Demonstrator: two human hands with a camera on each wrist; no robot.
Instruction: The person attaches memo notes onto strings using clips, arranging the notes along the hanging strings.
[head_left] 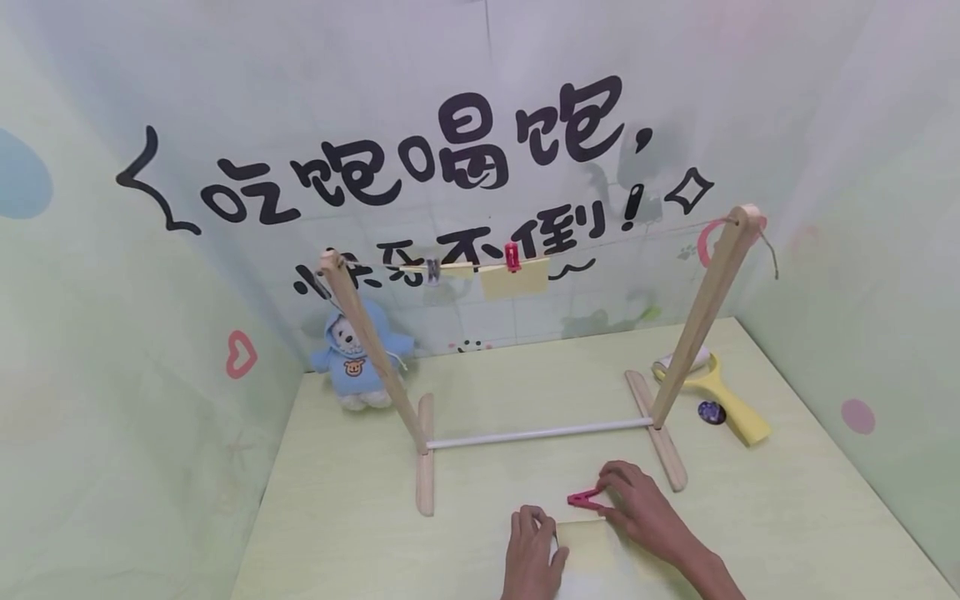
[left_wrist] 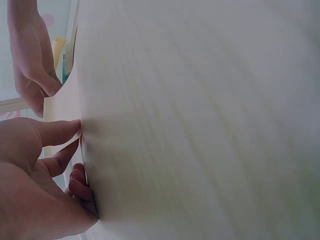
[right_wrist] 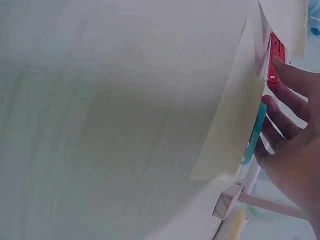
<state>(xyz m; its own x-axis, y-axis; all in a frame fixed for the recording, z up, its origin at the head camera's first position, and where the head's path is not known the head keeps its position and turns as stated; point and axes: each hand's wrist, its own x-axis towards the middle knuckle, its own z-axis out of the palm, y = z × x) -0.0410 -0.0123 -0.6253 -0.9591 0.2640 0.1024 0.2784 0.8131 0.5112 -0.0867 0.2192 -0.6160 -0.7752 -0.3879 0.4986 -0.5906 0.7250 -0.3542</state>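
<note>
My right hand (head_left: 641, 508) pinches a red clothespin (head_left: 583, 499) between thumb and index finger, at its spread ends. A teal clothespin (right_wrist: 256, 135) shows below the other fingers in the right wrist view, beside a pale yellow paper (right_wrist: 227, 130). At the front of the table, my left hand (head_left: 528, 554) is at the left edge of a pale yellow sheet of paper (head_left: 585, 543). The left wrist view has its thumb and index finger meeting on the sheet's (left_wrist: 62, 107) edge, with the other fingers curled near the tabletop.
A wooden stand (head_left: 708, 317) carries a string, where a red clothespin (head_left: 512, 257) and a grey clothespin (head_left: 432, 272) hold papers. Behind its left post sits a plush toy (head_left: 360, 367). A yellow-handled roller (head_left: 727, 400) and a dark oval object (head_left: 711, 412) lie at the right.
</note>
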